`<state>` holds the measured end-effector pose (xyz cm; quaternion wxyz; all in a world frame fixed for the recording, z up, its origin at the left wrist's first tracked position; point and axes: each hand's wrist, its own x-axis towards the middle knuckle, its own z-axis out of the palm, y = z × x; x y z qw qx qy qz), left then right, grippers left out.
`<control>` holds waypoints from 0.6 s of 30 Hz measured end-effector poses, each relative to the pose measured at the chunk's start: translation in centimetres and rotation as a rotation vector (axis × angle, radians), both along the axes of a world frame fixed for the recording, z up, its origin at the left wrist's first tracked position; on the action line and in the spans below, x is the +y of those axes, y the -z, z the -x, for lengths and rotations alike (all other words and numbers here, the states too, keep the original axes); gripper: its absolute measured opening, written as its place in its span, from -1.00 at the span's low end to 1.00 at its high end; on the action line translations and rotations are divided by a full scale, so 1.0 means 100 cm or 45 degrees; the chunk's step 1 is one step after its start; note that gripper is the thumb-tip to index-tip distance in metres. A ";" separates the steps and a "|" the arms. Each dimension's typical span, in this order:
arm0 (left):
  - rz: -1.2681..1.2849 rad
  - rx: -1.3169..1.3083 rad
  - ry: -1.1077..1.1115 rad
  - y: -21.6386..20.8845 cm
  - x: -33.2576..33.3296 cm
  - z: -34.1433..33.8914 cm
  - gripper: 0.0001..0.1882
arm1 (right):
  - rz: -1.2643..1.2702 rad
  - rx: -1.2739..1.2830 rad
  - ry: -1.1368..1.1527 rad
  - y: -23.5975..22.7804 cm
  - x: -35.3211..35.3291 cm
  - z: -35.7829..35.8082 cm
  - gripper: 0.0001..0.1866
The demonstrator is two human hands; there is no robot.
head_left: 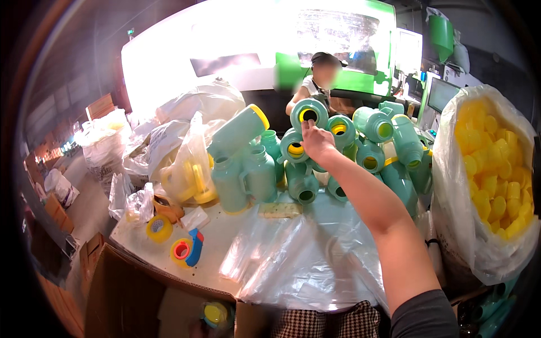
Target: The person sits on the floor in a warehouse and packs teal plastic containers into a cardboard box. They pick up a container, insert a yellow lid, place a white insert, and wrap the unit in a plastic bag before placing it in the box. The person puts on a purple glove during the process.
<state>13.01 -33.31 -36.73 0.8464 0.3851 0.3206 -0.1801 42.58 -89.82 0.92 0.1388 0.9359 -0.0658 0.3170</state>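
Observation:
My right hand (317, 141) reaches far across the table, its fingers hooked at the mouth of a teal plastic jug (319, 107) on top of a heap. A yellow ring shows inside that jug's dark opening. Just below and beside the hand lie more teal jugs, one (292, 147) to its left and another (341, 128) to its right, their mouths facing me. Several jugs stand upright to the left, such as one with a handle (260, 172). My left hand does not show. Down in the cardboard box (127, 293) sits a yellow-topped item (214, 314), partly in shadow.
Clear plastic bags (310, 259) cover the near table. Left of them lie a blue-and-red tape dispenser (194, 248) and a yellow tape roll (159, 228). A big sack of yellow cups (496, 169) stands right. Across the table is another person (307, 93); white sacks (197, 107) are piled left.

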 end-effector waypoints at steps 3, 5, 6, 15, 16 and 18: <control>0.055 -0.046 0.079 -0.052 0.001 0.028 -0.59 | -0.020 -0.049 -0.011 0.007 -0.002 -0.003 -0.71; -0.264 -0.096 0.150 -0.023 0.022 0.041 -0.61 | -0.027 -0.261 -0.102 -0.004 -0.001 0.015 -0.78; -0.429 -0.107 0.187 -0.012 0.035 0.046 -0.62 | 0.026 -0.413 -0.265 -0.015 0.000 0.038 -0.80; -1.125 -1.662 0.328 -0.276 -0.118 0.032 -0.36 | -0.313 -0.688 -1.356 -0.038 0.047 0.376 -0.78; -0.813 -1.810 0.361 -0.279 -0.149 0.024 -0.27 | -0.488 -0.647 -1.372 -0.012 0.059 0.391 -0.75; -0.392 -1.823 0.633 -0.289 -0.223 0.035 -0.08 | -0.830 -0.167 -1.361 0.040 0.086 0.425 -0.64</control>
